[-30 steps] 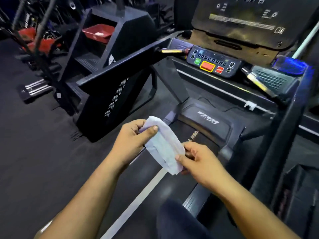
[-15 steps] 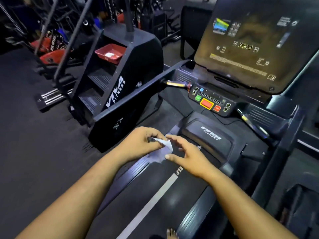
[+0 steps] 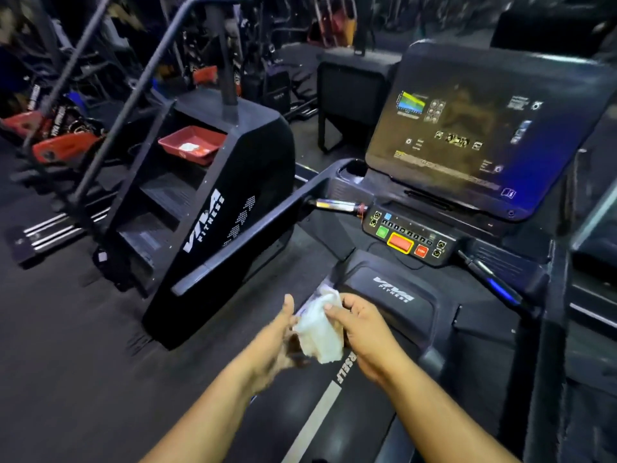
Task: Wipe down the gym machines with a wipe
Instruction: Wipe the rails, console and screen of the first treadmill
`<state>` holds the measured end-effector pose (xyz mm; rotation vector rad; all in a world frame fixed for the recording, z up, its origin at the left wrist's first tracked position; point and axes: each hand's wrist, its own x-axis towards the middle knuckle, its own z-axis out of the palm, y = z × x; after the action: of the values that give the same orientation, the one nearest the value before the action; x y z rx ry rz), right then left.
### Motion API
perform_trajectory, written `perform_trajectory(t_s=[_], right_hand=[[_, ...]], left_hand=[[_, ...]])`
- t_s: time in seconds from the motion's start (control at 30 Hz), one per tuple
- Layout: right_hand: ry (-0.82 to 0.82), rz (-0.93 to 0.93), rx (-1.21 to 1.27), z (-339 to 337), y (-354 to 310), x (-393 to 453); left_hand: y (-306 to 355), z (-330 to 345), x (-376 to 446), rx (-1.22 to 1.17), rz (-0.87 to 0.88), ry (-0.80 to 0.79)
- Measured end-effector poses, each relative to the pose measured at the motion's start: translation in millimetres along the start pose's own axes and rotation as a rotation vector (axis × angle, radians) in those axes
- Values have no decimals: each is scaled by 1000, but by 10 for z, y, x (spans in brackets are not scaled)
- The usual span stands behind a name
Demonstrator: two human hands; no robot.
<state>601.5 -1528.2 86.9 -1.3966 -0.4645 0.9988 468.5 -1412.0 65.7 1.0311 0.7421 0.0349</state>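
A white wipe point(image 3: 319, 330), bunched and folded, sits between my two hands above the treadmill belt point(image 3: 300, 412). My left hand point(image 3: 278, 342) is under and beside the wipe, thumb up, palm toward it; its grip looks loose and blurred. My right hand point(image 3: 362, 332) grips the wipe's right side with the thumb on top. Ahead is the treadmill's black motor cover point(image 3: 394, 295), then the control panel point(image 3: 409, 240) with green and red buttons, and the large screen point(image 3: 467, 135) above it.
A black stair-climber machine point(image 3: 207, 208) stands to the left, with a red tray point(image 3: 192, 145) on a step. The treadmill's left handrail point(image 3: 253, 238) runs diagonally between them. Another machine's edge point(image 3: 591, 262) is at the right. More gym equipment crowds the back.
The view has tilted up, showing more of the screen. The wipe was folded small between both hands, then bunched; my left hand has opened out beside it.
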Motion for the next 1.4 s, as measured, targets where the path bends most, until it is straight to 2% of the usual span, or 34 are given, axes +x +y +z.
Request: perform_trajectory(t_s=[0.07,0.2,0.27,0.43,0.53,0.67,0.87,0.97,1.03,1.1,1.23,1.4], right_hand=[[61,35,8,133,-5,67],[176,66,-6,321,-48,263],[231,67,-22,358,-86,339],[313,41,17,417,-163,505],[354,39,59,360,-180,586],[394,33,132,171,-240,756],[425,-59,90,-282,-485,1233],[360,-253,57,-613,-922,1441],[327,-417,-48,-817,-1237,1481],[278,-496,-101,-1031,-1516,1526],[274,-529,-157,-1385,-1778,1736],[343,-509,-159,-1689,-1796,1936]], left_hand=[[77,-90,72,-40,46,-70],[405,-302,253,102,155,-82],[502,-394,355,113,116,-80],[690,-439,592,220,-71,-222],[719,-357,775,257,-101,-277],[855,-193,1058,221,56,-264],[1332,81,1584,261,268,-173],[1846,309,1805,260,464,-209],[2211,453,1821,291,625,-237],[2514,631,1854,348,724,-260],[2745,875,2112,388,735,-268],[2747,1122,2498,324,604,-272]])
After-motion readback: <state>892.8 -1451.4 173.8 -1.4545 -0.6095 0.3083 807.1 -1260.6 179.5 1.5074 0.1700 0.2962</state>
